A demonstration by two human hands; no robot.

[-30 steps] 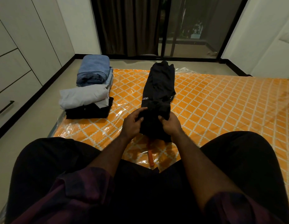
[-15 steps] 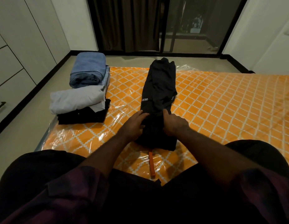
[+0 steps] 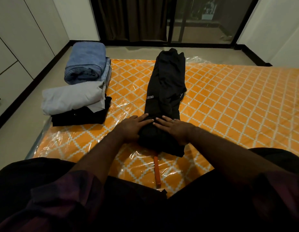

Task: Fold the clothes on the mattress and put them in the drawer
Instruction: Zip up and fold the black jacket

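A long black garment (image 3: 167,86) with white lettering lies lengthwise on the orange patterned mattress (image 3: 237,101), its near end folded over into a thick wad. My left hand (image 3: 131,128) and my right hand (image 3: 174,128) press flat on that folded end, fingers straight and pointing away from me. An orange strap (image 3: 157,171) sticks out from under the garment toward me. At the mattress's left corner sit folded clothes: blue jeans (image 3: 86,64), a grey garment (image 3: 71,99) and a black one (image 3: 80,117) beneath it.
White drawer fronts (image 3: 6,71) line the left wall across a strip of bare floor. A dark curtain and glass sliding door (image 3: 179,19) stand beyond the mattress. Clear plastic wrap covers the mattress. My dark-trousered knees fill the foreground.
My hands gripped the garment's near end a second ago, then laid it down forward. Both hands now lie flat on the fold. The camera has leaned closer.
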